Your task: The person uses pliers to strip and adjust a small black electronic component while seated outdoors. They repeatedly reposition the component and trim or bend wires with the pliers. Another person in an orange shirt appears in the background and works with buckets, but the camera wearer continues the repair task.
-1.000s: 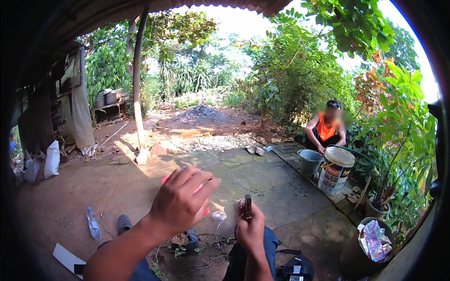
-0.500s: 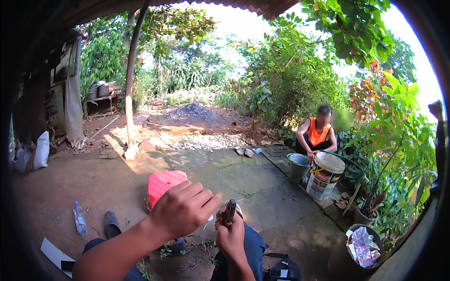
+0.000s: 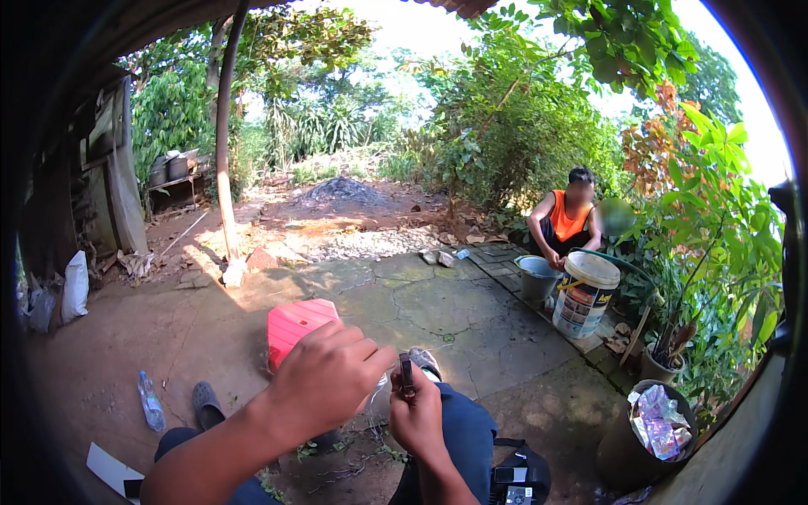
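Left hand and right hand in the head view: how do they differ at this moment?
The left hand is curled with its back to the camera, and any item in it is hidden; the right hand grips a small dark tool.
The left forearm slants in from the lower left; the right forearm rises more steeply.
Both hands are bare and close together.

From where I stand, the left hand (image 3: 328,379) shows its back; whatever its fingers grip is concealed. The right hand (image 3: 418,418) covers the lower part of a dark tool (image 3: 406,372), type undetermined. A pink plastic object (image 3: 293,326) is partly obscured by the left hand. The co-worker (image 3: 571,220): face blurred. Black bag (image 3: 534,471): cut off at the lower edge.
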`<action>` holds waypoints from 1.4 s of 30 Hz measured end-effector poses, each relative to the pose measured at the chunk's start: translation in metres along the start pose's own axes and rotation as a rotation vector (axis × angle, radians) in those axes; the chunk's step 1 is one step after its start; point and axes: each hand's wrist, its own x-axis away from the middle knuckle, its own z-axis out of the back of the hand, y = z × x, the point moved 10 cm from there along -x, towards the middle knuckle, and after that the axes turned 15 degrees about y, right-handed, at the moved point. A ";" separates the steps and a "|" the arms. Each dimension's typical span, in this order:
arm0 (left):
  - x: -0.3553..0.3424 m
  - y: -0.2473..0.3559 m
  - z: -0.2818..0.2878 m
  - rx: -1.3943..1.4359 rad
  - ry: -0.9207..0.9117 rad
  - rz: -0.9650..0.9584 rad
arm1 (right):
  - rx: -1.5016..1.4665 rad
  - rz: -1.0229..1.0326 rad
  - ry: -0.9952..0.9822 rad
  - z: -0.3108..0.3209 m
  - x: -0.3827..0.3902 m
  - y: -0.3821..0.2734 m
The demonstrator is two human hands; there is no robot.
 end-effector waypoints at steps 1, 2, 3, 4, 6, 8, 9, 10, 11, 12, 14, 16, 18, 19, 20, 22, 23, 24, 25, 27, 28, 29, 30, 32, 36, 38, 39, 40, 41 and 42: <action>0.002 0.000 -0.002 -0.004 -0.016 0.001 | -0.013 0.009 -0.010 -0.002 0.000 -0.003; 0.004 -0.001 -0.004 0.001 -0.018 0.019 | -0.011 0.008 -0.031 -0.006 -0.001 -0.005; 0.004 -0.005 -0.006 0.005 -0.023 0.036 | -0.021 -0.006 -0.032 -0.008 -0.004 -0.005; 0.004 -0.009 -0.009 0.006 -0.029 0.057 | -0.003 -0.053 -0.050 -0.012 -0.008 -0.002; 0.003 -0.019 -0.008 0.004 -0.008 0.075 | 0.050 -0.074 -0.056 -0.017 -0.019 0.001; 0.002 -0.029 -0.008 -0.006 0.011 0.091 | 0.048 -0.064 -0.034 -0.022 -0.028 0.000; 0.001 -0.035 -0.010 -0.024 0.007 0.117 | 0.040 -0.009 -0.024 -0.024 -0.029 -0.005; 0.001 -0.039 -0.011 -0.032 0.005 0.137 | 0.038 -0.002 -0.027 -0.027 -0.029 -0.004; 0.002 -0.044 -0.015 -0.041 -0.022 0.169 | 0.045 -0.008 -0.034 -0.030 -0.029 0.000; 0.005 -0.048 -0.020 -0.058 -0.070 0.209 | 0.041 0.001 -0.050 -0.033 -0.027 0.002; 0.011 -0.048 -0.029 -0.007 -0.116 0.265 | 0.064 0.016 -0.035 -0.033 -0.026 0.011; 0.016 -0.047 -0.039 0.046 -0.182 0.312 | 0.083 -0.007 -0.015 -0.025 -0.025 0.024; 0.021 -0.043 -0.049 0.112 -0.256 0.329 | 0.087 0.082 0.009 -0.018 -0.022 0.023; 0.024 -0.042 -0.052 0.170 -0.293 0.350 | 0.095 0.112 0.028 -0.015 -0.022 0.024; 0.025 -0.042 -0.052 0.229 -0.300 0.371 | 0.142 0.066 0.042 -0.013 -0.021 0.031; 0.030 -0.043 -0.049 0.357 -0.324 0.425 | 0.144 0.214 0.042 -0.010 -0.019 0.018; 0.032 -0.043 -0.046 0.352 -0.340 0.414 | 0.160 0.265 0.057 -0.009 -0.018 0.012; 0.035 -0.044 -0.043 0.359 -0.361 0.422 | 0.185 0.320 0.074 -0.008 -0.016 0.006; 0.039 -0.045 -0.042 0.360 -0.393 0.441 | 0.150 0.325 0.060 -0.010 -0.014 0.002; 0.040 -0.045 -0.032 0.365 -0.347 0.455 | 0.062 0.277 0.009 -0.016 -0.013 0.001; 0.044 -0.046 -0.031 0.349 -0.363 0.490 | 0.029 0.256 -0.015 -0.020 -0.012 0.000; 0.042 -0.045 -0.023 0.335 -0.317 0.457 | 0.044 0.232 -0.043 -0.024 -0.011 0.002; 0.043 -0.044 -0.018 0.303 -0.304 0.450 | 0.010 0.240 -0.049 -0.026 -0.009 -0.001; 0.042 -0.043 -0.007 0.236 -0.258 0.413 | -0.024 0.247 -0.058 -0.031 -0.006 -0.005; 0.044 -0.043 0.008 0.179 -0.207 0.362 | -0.030 0.240 -0.069 -0.039 -0.002 -0.008; 0.047 -0.044 0.009 0.181 -0.211 0.369 | -0.036 0.249 -0.070 -0.042 -0.001 -0.010; 0.048 -0.044 0.010 0.178 -0.208 0.372 | -0.028 0.239 -0.075 -0.043 -0.001 -0.010; 0.049 -0.044 0.011 0.174 -0.204 0.375 | -0.031 0.256 -0.075 -0.043 0.000 -0.012; 0.049 -0.043 0.012 0.164 -0.200 0.366 | -0.027 0.258 -0.076 -0.043 0.001 -0.013; 0.050 -0.042 0.014 0.155 -0.197 0.357 | -0.016 0.255 -0.079 -0.044 0.001 -0.012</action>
